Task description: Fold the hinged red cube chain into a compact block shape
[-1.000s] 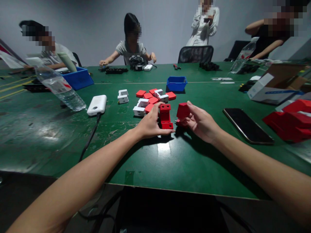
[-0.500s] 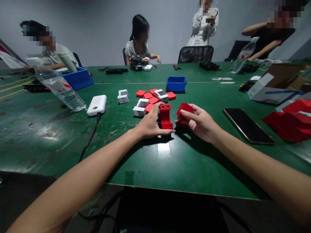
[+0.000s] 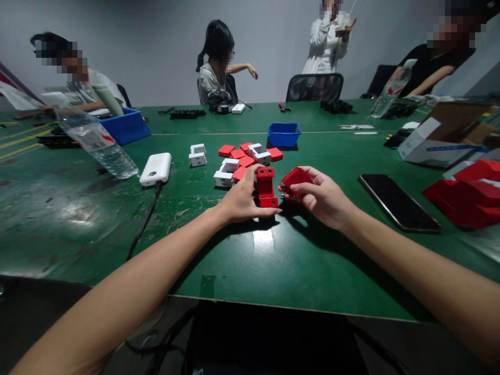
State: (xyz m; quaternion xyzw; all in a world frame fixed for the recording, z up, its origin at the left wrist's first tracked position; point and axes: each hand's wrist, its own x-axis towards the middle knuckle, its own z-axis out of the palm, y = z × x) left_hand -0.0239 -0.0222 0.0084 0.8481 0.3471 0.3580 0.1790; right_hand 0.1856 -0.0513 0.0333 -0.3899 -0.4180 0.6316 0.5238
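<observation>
My left hand (image 3: pixel 244 198) grips a red U-shaped bracket (image 3: pixel 266 188) with holes in its ends, thumb at the near end and fingers at the far end. Just right of it, my right hand (image 3: pixel 318 195) pinches a flat red block (image 3: pixel 297 178), held tilted. Below that block another red part with a small metal pin shows, mostly hidden by the fingers and shadow. Beyond the hands lies a loose group of red blocks (image 3: pixel 226 150) and white U-shaped brackets (image 3: pixel 225 174). One more white bracket (image 3: pixel 198 155) stands apart to the left.
A white power bank (image 3: pixel 156 169) with a black cable and a water bottle (image 3: pixel 97 143) are at left. A small blue bin (image 3: pixel 284 135) stands behind the blocks. To the right lie a phone (image 3: pixel 399 202), red packaging (image 3: pixel 464 195) and an open box (image 3: pixel 433 135). Several people are around the table.
The flat red block in my right hand has tilted and shifted slightly left. My left hand and its bracket have stayed put. Across the table, a seated person has turned and raised an arm.
</observation>
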